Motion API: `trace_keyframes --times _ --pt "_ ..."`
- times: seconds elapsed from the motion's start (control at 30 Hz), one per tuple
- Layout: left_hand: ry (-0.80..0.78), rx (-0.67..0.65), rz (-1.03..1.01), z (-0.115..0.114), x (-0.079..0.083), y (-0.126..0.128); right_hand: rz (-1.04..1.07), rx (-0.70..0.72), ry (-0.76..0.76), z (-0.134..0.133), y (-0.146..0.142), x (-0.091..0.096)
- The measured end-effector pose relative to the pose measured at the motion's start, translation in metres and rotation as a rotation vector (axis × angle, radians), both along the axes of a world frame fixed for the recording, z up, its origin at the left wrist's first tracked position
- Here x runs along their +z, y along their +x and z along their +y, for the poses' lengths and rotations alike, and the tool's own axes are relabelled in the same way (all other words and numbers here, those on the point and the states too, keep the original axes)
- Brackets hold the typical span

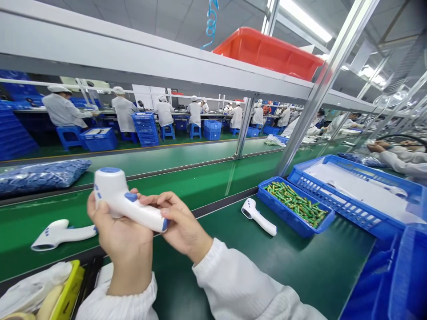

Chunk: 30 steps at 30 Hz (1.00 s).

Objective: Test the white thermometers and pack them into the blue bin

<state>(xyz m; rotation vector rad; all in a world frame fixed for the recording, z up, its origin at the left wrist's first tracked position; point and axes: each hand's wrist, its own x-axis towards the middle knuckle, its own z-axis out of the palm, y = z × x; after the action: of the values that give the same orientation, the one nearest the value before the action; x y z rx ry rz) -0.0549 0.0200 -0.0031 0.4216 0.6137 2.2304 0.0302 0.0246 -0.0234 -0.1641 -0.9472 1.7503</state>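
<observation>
A white handheld infrared thermometer [125,200] with blue buttons and trim lies across both my hands, its head up and to the left. My left hand [120,226] wraps it from below, near the head. My right hand [176,218] grips the handle's far end, with the fingers over the top. A second white thermometer [63,234] lies on the green conveyor belt [187,178] to the left. A third thermometer [257,216] rests on the green bench [300,266] beside a blue basket of green batteries [293,204].
A blue tray with white lining [353,191] stands at right. A bag of blue parts [40,177] lies beyond the belt. A yellow-edged item [66,291] sits at bottom left. Metal uprights and a shelf with a red tray [267,53] rise ahead. Co-workers in white sit along the lines.
</observation>
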Motion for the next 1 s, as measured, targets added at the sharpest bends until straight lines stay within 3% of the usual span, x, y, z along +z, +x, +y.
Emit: trace_keyframes --times 0.1,0.17,0.33,0.47,0.53,0.6,0.73,0.87,1.0 --pt "-0.032 -0.005 -0.085 0.013 -0.007 0.001 -0.517 -0.123 0.131 0.017 0.051 0.004" --pt "-0.041 -0.040 -0.102 0.018 -0.009 0.001 -0.982 -0.351 0.203 0.027 0.102 0.000" --pt "-0.016 -0.057 -0.126 0.014 -0.006 0.006 -1.135 -0.656 0.072 0.025 0.229 -0.036" --pt "-0.031 -0.117 -0.140 0.009 -0.003 0.014 -1.128 -0.761 0.005 0.011 0.272 -0.070" --pt "-0.034 -0.143 -0.124 0.009 -0.003 0.018 -1.094 -0.786 -0.010 0.010 0.275 -0.075" --pt "-0.040 -0.159 -0.117 0.008 -0.004 0.021 -1.051 -0.779 -0.018 0.014 0.269 -0.069" --pt "-0.030 -0.186 -0.101 0.008 -0.005 0.026 -0.944 -0.696 -0.030 0.033 0.239 -0.024" --pt "-0.025 -0.194 -0.079 0.009 -0.007 0.028 -0.748 -0.671 -0.006 0.043 0.192 0.024" --pt "-0.048 -0.203 -0.071 0.011 -0.008 0.029 -0.473 -0.535 0.019 0.037 0.145 0.042"
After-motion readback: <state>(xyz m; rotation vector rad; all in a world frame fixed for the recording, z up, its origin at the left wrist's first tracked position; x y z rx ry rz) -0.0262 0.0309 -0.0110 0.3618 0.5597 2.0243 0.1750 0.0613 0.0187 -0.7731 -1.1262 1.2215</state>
